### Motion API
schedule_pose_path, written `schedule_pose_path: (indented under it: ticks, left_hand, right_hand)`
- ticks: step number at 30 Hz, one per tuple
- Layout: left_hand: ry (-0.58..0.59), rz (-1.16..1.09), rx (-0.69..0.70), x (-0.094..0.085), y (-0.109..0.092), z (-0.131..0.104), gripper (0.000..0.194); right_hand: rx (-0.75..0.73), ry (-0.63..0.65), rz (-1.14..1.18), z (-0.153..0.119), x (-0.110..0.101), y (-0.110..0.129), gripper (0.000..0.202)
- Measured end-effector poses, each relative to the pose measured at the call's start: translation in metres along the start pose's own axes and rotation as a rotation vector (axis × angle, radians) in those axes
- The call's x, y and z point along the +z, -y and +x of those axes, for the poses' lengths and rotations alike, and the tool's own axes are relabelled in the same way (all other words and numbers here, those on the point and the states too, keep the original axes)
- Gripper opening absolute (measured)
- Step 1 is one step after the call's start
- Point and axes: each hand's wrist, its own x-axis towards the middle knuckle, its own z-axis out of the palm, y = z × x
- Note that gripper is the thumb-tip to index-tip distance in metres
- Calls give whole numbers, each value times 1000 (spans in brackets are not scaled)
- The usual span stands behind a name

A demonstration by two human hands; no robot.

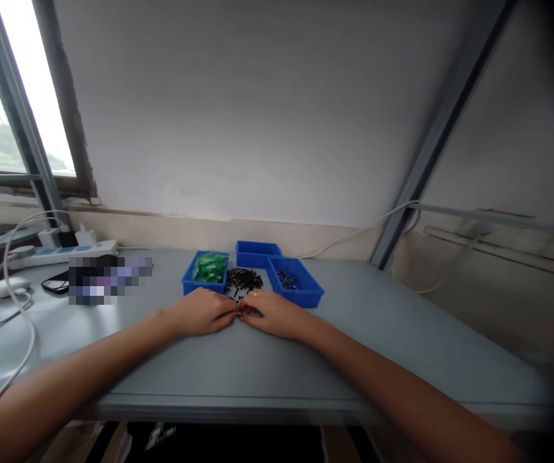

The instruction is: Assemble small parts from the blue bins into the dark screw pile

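Observation:
My left hand (204, 311) and my right hand (270, 313) meet fingertip to fingertip over the grey table, fingers closed round something too small to make out. Just beyond them lies a loose pile of small black parts (244, 279). A blue bin (204, 287) with green pieces (209, 267) stands behind my left hand. Behind my right hand is another blue bin (306, 297), holding small dark and shiny metal parts (287, 280). A third blue bin (258, 254) stands at the back; its contents cannot be seen.
On the left of the table (185, 373) are a white power strip (65, 254) with plugs, a white device (9, 287), cables, and a dark-rimmed item beside a blurred patch. A white cable (344, 239) runs along the wall to a metal post (402, 206).

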Motion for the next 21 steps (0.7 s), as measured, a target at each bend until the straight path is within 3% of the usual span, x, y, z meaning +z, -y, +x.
schedule_pose_path:
  ticks: [21]
  left_hand:
    - [-28,38,16,2,1,-1,11]
  right_hand:
    - [-55,8,-31,2,0,0,18]
